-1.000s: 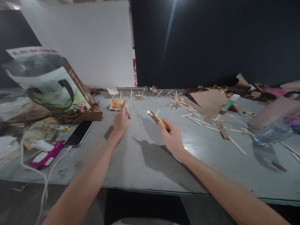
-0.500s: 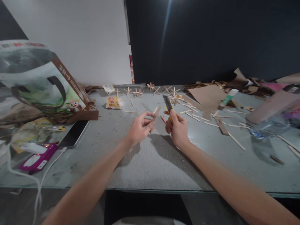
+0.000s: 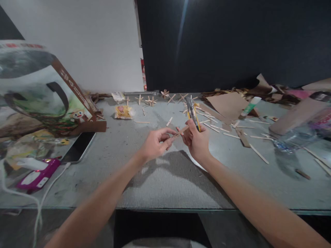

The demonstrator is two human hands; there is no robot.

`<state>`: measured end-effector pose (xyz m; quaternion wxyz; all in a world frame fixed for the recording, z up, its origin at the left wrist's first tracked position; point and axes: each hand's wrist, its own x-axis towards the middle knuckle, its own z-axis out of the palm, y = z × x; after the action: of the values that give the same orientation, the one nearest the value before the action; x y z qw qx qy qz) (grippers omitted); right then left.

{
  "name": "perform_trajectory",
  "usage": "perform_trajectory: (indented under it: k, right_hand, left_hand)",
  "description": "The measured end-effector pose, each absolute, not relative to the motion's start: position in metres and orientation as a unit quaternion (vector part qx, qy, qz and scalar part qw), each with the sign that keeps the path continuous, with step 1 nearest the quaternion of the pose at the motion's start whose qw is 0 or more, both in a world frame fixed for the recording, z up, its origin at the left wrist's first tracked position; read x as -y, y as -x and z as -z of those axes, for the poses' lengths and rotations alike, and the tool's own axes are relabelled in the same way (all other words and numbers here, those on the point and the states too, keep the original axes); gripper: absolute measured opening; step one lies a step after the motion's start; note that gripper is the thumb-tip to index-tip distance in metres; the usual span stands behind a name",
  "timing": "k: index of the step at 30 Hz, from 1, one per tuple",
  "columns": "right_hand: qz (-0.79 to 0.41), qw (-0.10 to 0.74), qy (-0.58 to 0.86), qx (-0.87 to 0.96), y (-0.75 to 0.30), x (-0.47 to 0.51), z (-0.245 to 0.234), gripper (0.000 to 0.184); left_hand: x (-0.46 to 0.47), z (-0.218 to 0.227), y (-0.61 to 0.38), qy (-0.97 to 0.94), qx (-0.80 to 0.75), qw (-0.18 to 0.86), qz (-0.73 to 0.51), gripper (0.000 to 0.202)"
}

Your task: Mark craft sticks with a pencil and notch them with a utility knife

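My left hand (image 3: 159, 141) pinches one end of a small wooden craft stick (image 3: 182, 131) between thumb and fingertips. The stick's other end reaches my right hand (image 3: 198, 137), under its thumb. Held in the curled fingers of my right hand is a yellow and black utility knife (image 3: 193, 117), pointing up and away from me; I cannot tell whether its blade is out. Just beyond the hands a short pale stick piece (image 3: 169, 121) lies on the table. A small red-and-white item (image 3: 177, 129) shows partly behind the held stick.
Crossed-stick pieces (image 3: 150, 101) stand along the back. Loose sticks (image 3: 216, 129), cardboard (image 3: 227, 106), a glue stick (image 3: 250, 106) and a plastic bottle (image 3: 289, 137) lie right. Left are a yellow packet (image 3: 124, 112), a phone (image 3: 79, 148), a purple power strip (image 3: 38, 175) and a large jar (image 3: 38, 93).
The craft stick has swung from upright to slanting right, and its far end now meets my right hand. My right hand has turned slightly, with the knife still in it.
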<state>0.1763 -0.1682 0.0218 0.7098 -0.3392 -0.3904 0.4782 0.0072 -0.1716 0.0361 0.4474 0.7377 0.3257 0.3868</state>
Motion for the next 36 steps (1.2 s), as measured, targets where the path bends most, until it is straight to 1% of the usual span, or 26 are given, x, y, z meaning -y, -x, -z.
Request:
perform_trajectory:
  k: [8, 12, 14, 17, 20, 23, 27, 32, 33, 36]
  right_hand:
    - [-0.476, 0.714, 0.317, 0.404, -0.177, 0.171, -0.023, 0.049]
    - [-0.448, 0.682, 0.347, 0.462, -0.18, 0.169, -0.02, 0.036]
    - [-0.435, 0.653, 0.379, 0.49, -0.18, 0.168, -0.018, 0.031]
    - [-0.415, 0.607, 0.42, 0.532, -0.178, 0.169, -0.017, 0.03]
    - [-0.391, 0.574, 0.442, 0.567, -0.173, 0.173, -0.015, 0.031]
    - [-0.359, 0.569, 0.455, 0.584, -0.169, 0.176, -0.012, 0.032]
    - [-0.338, 0.553, 0.465, 0.604, -0.166, 0.174, -0.007, 0.035]
    - [-0.269, 0.507, 0.503, 0.646, -0.172, 0.167, -0.002, 0.031]
    - [-0.255, 0.503, 0.514, 0.646, -0.174, 0.166, -0.004, 0.032]
    - [-0.232, 0.492, 0.545, 0.637, -0.183, 0.161, -0.011, 0.039]
  left_hand:
    - [0.17, -0.034, -0.008, -0.737, -0.324, 0.447, -0.39, 0.034]
    - [0.164, -0.031, -0.007, -0.73, -0.342, 0.437, -0.399, 0.031]
    - [0.158, -0.029, -0.005, -0.717, -0.359, 0.422, -0.423, 0.029]
    - [0.148, -0.026, -0.003, -0.672, -0.377, 0.416, -0.484, 0.028]
    - [0.142, -0.021, -0.004, -0.6, -0.381, 0.453, -0.539, 0.032]
    - [0.143, -0.014, -0.011, -0.537, -0.362, 0.499, -0.575, 0.038]
    - [0.149, -0.005, -0.023, -0.555, -0.349, 0.522, -0.546, 0.029]
    - [0.145, -0.002, -0.021, -0.555, -0.378, 0.494, -0.553, 0.018]
    - [0.144, -0.002, -0.018, -0.561, -0.388, 0.485, -0.548, 0.018]
    - [0.14, 0.0, -0.011, -0.615, -0.431, 0.447, -0.486, 0.034]
